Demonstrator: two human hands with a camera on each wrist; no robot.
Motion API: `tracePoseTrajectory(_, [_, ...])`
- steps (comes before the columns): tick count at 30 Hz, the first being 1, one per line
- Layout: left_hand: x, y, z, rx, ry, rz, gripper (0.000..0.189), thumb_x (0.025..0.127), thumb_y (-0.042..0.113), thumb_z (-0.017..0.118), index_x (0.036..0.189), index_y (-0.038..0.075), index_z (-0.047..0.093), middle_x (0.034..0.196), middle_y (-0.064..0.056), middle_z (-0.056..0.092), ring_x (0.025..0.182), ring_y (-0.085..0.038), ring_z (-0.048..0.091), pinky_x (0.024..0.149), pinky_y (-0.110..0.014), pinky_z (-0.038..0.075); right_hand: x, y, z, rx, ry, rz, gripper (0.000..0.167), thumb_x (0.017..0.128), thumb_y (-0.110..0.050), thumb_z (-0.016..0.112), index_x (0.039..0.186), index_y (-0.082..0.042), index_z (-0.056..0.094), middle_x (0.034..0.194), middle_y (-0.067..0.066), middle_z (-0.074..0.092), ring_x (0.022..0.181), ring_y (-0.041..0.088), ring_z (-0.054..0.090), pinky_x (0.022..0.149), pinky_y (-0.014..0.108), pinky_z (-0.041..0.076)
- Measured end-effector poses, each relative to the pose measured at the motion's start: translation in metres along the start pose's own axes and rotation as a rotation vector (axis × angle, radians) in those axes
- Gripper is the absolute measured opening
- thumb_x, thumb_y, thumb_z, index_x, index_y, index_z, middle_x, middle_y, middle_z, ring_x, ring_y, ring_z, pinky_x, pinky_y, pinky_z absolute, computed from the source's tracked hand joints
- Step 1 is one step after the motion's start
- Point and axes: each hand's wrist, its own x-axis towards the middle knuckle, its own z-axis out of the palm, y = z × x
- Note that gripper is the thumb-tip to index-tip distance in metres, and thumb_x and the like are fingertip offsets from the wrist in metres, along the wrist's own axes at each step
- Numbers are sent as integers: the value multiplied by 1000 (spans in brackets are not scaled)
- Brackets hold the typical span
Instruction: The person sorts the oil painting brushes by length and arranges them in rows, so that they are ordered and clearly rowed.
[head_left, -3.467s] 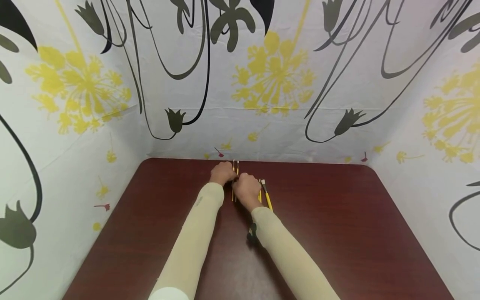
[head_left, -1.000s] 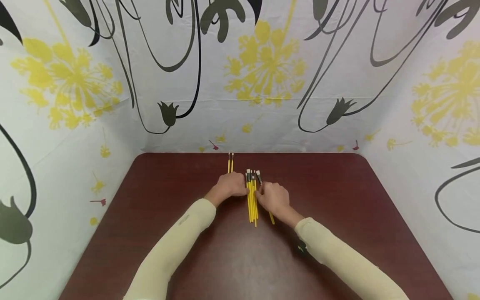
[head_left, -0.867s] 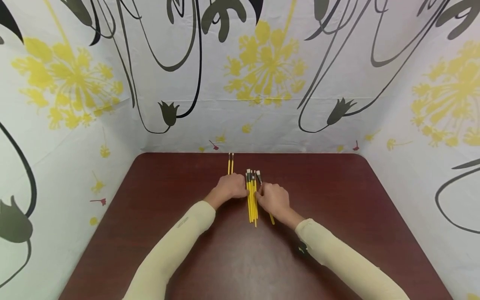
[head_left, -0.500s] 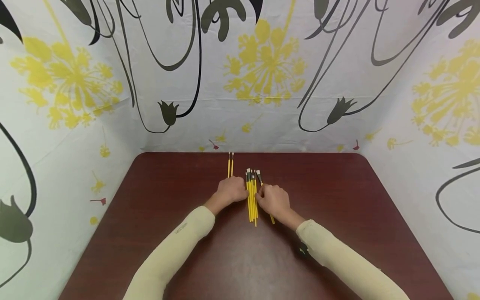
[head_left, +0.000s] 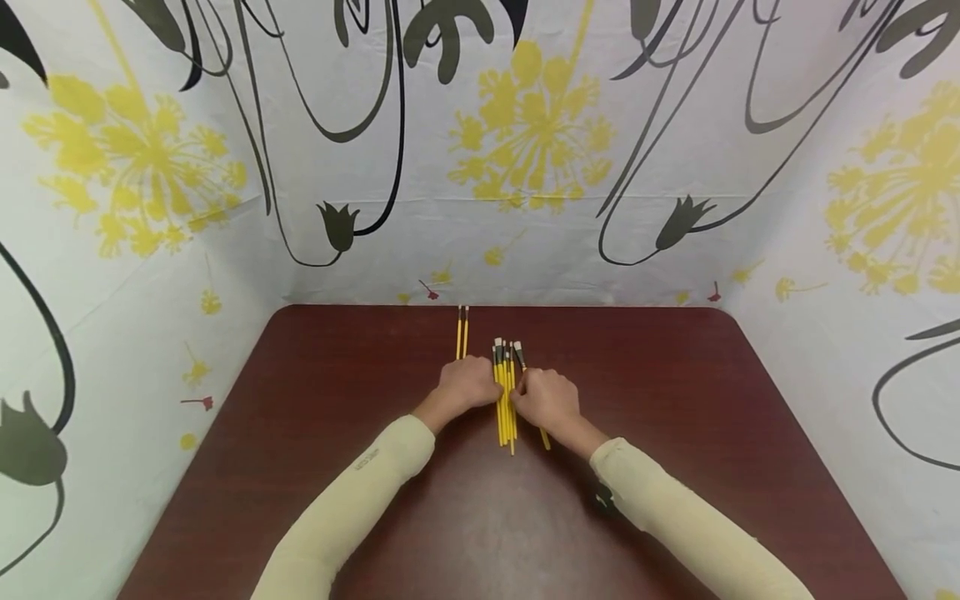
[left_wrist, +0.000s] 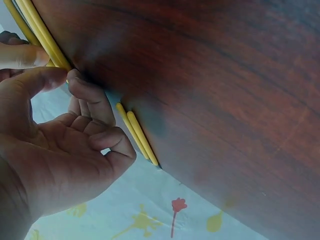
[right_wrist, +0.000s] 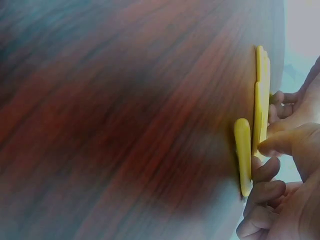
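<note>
A bundle of several yellow-handled paintbrushes (head_left: 503, 417) lies side by side on the table, pale bristles toward the back wall. At its left side my left hand (head_left: 468, 382) pinches with thumb and forefinger, its other fingers curled loosely in the left wrist view. From the right, my right hand (head_left: 550, 398) has thumb and forefinger at the same handles (right_wrist: 261, 100). Under the right hand runs a separate wider brush (head_left: 520, 357), its handle partly hidden; its yellow end (right_wrist: 243, 150) shows in the right wrist view.
Two thin paintbrushes (head_left: 462, 332) lie behind the left hand at the table's far edge, their handle ends (left_wrist: 134, 131) showing in the left wrist view. The dark red table (head_left: 360, 533) meets patterned cloth walls (head_left: 540, 267) on three sides.
Both hands have come from the two thin brushes at the far edge to the bundle, nearer the front. Over the last second the left hand slid slightly frontward along it; the right stayed.
</note>
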Motion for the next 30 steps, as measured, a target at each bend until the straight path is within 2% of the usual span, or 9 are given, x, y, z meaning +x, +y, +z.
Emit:
tracePoseTrajectory(5, [3,4,0,22,-6,6,39,92,39,65,61,21,49,57,4,42,52,-14,44,49,-32,39,-1,-1,-3,-16,-12,31,44,92,-27,66,52,-23,49,47,-8,36,42,12,35,40,29,26])
tracePoseTrajectory(12, [2,8,-5,43,-32,-20,38,87,40,68,61,20,48,57,4,41,53,-15,43,50,-33,39,-1,-3,-7,-24,-58,59,43,91,-36,69,54,-21,53,49,-6,42,42,15,45,41,31,33])
tracePoseTrajectory(17, [-2,10,-6,94,-65,-30,37,88,44,68,65,19,53,64,2,53,58,-17,51,56,-36,47,-3,-7,-8,-34,-82,89,40,91,-40,71,61,-17,58,53,-2,50,46,18,53,42,33,39])
tracePoseTrajectory(21, [-3,12,-6,115,-75,-19,35,89,43,68,68,19,57,67,0,59,61,-17,55,61,-39,51,-4,-8,-8,-63,-75,91,34,90,-36,72,65,-16,60,57,1,54,49,20,55,44,35,40])
tracePoseTrajectory(27, [-4,10,-5,97,-95,-27,38,93,39,65,64,19,53,59,3,48,55,-15,47,56,-36,44,-10,-11,-12,-123,-67,69,29,85,-31,73,63,-16,59,58,2,57,50,22,56,44,37,41])
tracePoseTrajectory(30, [-6,11,-5,87,-85,-27,38,94,39,65,64,19,52,58,3,45,55,-15,45,54,-35,42,-12,-13,-13,-149,-58,58,29,84,-29,72,62,-17,59,59,3,60,50,24,57,44,39,42])
